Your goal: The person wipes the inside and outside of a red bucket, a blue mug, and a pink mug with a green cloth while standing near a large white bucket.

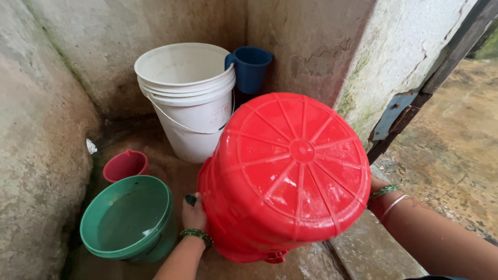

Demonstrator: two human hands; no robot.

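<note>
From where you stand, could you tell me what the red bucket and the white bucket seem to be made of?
Red bucket: apparently moulded plastic, glossy and wet, with raised ribs radiating across its base. White bucket: likely plastic too, matte and scuffed, with a thin handle that looks like wire.

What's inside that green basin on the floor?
The green basin holds water, with a pale reflection near its right rim; nothing else shows in it. Its far right edge is covered by the left hand gripping the upturned red bucket.
</note>
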